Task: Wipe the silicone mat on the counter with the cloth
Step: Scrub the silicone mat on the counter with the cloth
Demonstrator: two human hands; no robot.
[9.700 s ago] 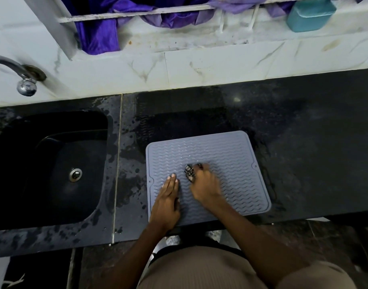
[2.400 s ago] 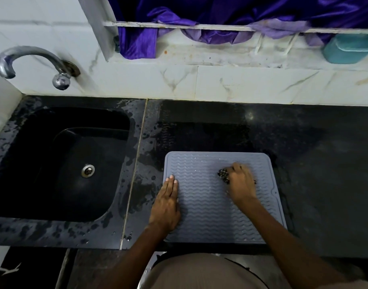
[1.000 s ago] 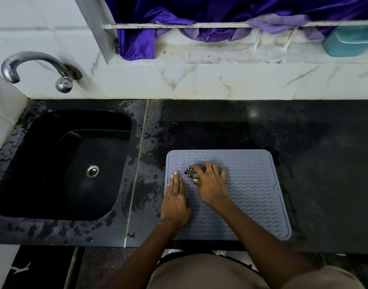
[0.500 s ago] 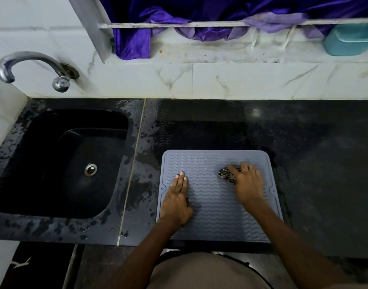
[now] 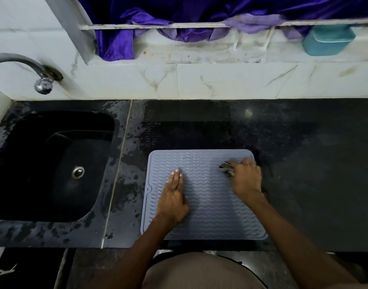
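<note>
A home kitchen: sink [image 5: 53, 163], tap [image 5: 41, 80], dark stone counter [image 5: 304, 163]

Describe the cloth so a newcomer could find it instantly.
Start at the black stone counter right of the black sink; a grey-blue wavy-ribbed silicone mat lies at its front edge. At the mat's far right corner, the right hand grips a small bunched dark-and-light patterned cloth. It is the only patterned thing there; the left hand lies flat, holding nothing.

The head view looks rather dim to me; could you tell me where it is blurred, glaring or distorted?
Head view: dim overall; motion blur smears the right hand and cloth at the mat's far right corner; the flat left hand stays sharp; a small glare spot on the black counter; wide-angle bending at the edges.
</note>
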